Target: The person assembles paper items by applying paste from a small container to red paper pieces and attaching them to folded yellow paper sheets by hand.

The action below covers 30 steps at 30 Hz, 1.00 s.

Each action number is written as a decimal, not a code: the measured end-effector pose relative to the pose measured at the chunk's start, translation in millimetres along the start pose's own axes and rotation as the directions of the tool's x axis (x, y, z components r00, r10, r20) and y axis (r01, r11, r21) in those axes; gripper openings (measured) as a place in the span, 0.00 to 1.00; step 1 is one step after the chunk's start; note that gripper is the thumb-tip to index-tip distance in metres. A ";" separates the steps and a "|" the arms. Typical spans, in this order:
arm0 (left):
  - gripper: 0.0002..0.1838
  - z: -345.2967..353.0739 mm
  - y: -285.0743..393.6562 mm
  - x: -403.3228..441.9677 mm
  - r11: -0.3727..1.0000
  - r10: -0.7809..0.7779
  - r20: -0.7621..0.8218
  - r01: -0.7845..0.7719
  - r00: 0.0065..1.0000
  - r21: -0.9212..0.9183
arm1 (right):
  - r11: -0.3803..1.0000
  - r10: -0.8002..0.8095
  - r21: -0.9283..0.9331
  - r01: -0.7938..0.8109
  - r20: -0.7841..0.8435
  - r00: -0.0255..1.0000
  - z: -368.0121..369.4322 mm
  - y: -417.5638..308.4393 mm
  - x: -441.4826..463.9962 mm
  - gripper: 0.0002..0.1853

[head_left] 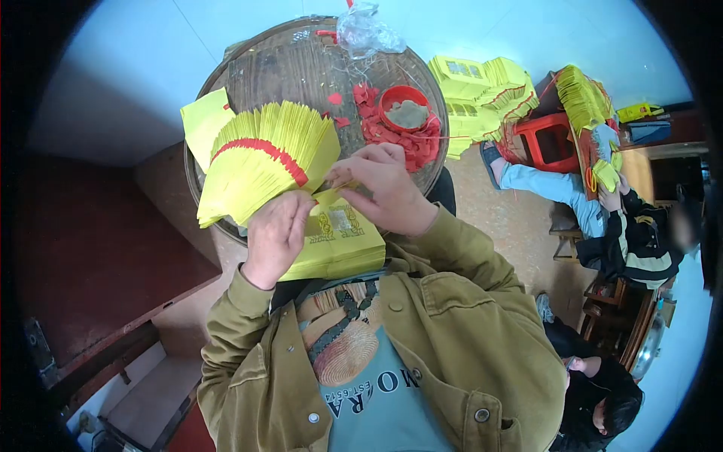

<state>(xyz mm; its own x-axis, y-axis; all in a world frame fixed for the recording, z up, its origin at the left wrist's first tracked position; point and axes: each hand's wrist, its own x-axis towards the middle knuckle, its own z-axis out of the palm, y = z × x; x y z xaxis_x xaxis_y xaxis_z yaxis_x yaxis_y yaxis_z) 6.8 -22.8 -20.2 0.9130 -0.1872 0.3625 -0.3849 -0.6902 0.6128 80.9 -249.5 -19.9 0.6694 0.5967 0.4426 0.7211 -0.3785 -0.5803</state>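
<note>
A stack of printed yellow paper packets [343, 237] rests across my lap. Fingers of my left hand [277, 230] are closed at the upper left corner of this stack, on yellow paper, where a small bit of red shows. My right hand [388, 188] is pinched close by, just above the stack; what lies between its fingertips is too small to make out. Beyond my left hand, a fanned bundle of yellow packets [279, 143] leans on the round table, with a row of red paper strips [260, 149] across it.
On the wooden table [275, 64] stand a red bowl of grey paste [407, 113], red paper scraps [365, 98] and a clear plastic bag [365, 30]. More yellow bundles [482, 98] lie right, near a red stool [546, 143]. Two other people sit at the right; one handles yellow paper.
</note>
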 end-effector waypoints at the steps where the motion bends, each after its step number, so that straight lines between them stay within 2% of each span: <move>1: 0.03 0.5 -0.4 0.6 1.000 -0.005 0.004 0.005 1.000 0.002 | 1.000 -0.006 -0.005 0.006 -0.009 1.000 -0.6 1.3 -0.8 0.18; 3: 0.02 1.7 -1.0 3.1 0.994 0.027 -0.041 -0.031 0.999 -0.104 | 1.000 -0.004 0.006 0.004 -0.014 1.000 -0.7 0.3 -1.6 0.18; 4: 0.03 -2.9 0.6 4.7 0.995 0.029 0.025 -0.026 0.999 -0.097 | 1.000 -0.003 0.010 0.004 -0.020 1.000 -0.4 -0.4 -2.8 0.17; 8: 0.06 -3.9 -0.6 3.5 0.999 0.008 0.042 -0.006 0.999 -0.040 | 0.999 -0.024 0.036 0.024 -0.018 1.000 0.3 1.9 -3.6 0.16; 10: 0.08 -7.8 5.1 5.9 0.989 -0.101 0.049 0.106 0.994 -0.106 | 1.000 -0.012 -0.008 0.012 -0.034 0.999 1.3 4.9 -3.3 0.15; 11: 0.08 -10.9 11.8 6.4 0.989 -0.100 0.045 0.104 0.994 -0.106 | 1.000 -0.016 -0.010 0.015 -0.034 0.999 1.9 5.6 -3.0 0.15; 13: 0.09 -25.6 37.9 8.7 0.990 0.127 -0.138 -0.117 0.982 0.077 | 1.000 0.023 0.021 -0.023 -0.033 0.999 3.4 5.6 -2.0 0.14; 14: 0.12 -31.8 42.3 1.4 0.995 0.082 -0.041 -0.085 0.996 -0.060 | 1.000 0.024 0.018 -0.023 -0.031 0.999 3.7 5.0 -0.6 0.14; 15: 0.12 -33.4 41.1 -4.7 0.995 0.081 -0.043 -0.083 0.996 -0.063 | 0.995 0.001 -0.096 -0.010 -0.094 0.996 4.1 3.9 1.1 0.14; 16: 0.14 -33.4 38.1 -11.3 0.990 0.077 0.222 -0.049 0.972 -0.132 | 0.978 -0.032 -0.207 -0.001 -0.153 0.988 4.1 2.4 2.5 0.14; 17: 0.16 -32.0 35.2 -15.5 0.982 0.086 0.469 0.003 0.879 -0.187 | 0.979 -0.035 -0.206 0.004 -0.150 0.988 2.2 -1.4 3.1 0.14; 18: 0.17 -28.4 31.5 -13.2 0.997 0.046 0.559 0.000 0.828 -0.082 | 0.974 -0.005 -0.222 -0.042 -0.206 0.978 -0.8 -7.5 2.8 0.14; 19: 0.17 -24.8 29.3 -13.4 0.997 0.041 0.556 0.004 0.830 -0.079 | 0.968 0.025 -0.236 -0.089 -0.264 0.964 -2.2 -11.9 1.4 0.14; 20: 0.18 -21.0 27.6 -13.9 1.000 0.012 0.415 0.002 0.910 -0.031 | 0.968 0.023 -0.234 -0.087 -0.262 0.965 -1.0 -11.9 -3.4 0.14; 21: 0.19 -17.7 25.1 -14.4 1.000 -0.010 0.264 0.007 0.965 0.013 | 0.995 0.004 -0.100 -0.015 -0.111 0.994 1.5 -10.4 -11.1 0.15; 22: 0.19 -15.2 18.6 -11.8 1.000 -0.005 0.237 0.002 0.971 0.011 | 0.998 -0.037 0.044 0.035 0.040 0.999 4.5 -10.9 -19.0 0.15; 23: 0.19 -15.2 15.7 -10.0 1.000 -0.005 0.237 0.003 0.972 0.008 | 0.999 -0.036 0.042 0.034 0.043 0.998 9.1 -14.9 -27.4 0.15; 25: 0.18 -16.4 11.0 -5.8 0.998 -0.009 0.244 0.025 0.970 -0.062 | 0.996 -0.055 -0.047 0.072 0.290 0.955 19.4 -25.8 -39.1 0.17; 27: 0.18 -19.2 3.9 -2.8 0.996 -0.001 0.285 0.027 0.959 -0.089 | 0.988 -0.078 -0.099 0.114 0.315 0.946 31.9 -18.7 -48.3 0.15; 29: 0.21 -22.2 0.4 -1.4 0.976 0.002 0.415 0.088 0.910 -0.199 | 0.999 0.002 -0.035 0.011 0.354 0.935 41.0 -7.6 -52.6 0.12; 30: 0.21 -25.5 1.9 0.4 0.976 0.004 0.418 0.088 0.908 -0.199 | 0.999 0.005 -0.035 0.008 0.353 0.936 37.9 -8.1 -48.3 0.12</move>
<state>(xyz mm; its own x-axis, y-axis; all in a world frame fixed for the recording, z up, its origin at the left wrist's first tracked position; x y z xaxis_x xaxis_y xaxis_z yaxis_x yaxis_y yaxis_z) 2.9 -6.4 -1.0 0.8846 -0.4649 0.0377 -0.3223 -0.5508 0.7699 36.0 -248.5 -62.5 0.5670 0.8060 0.1702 0.7320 -0.3982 -0.5529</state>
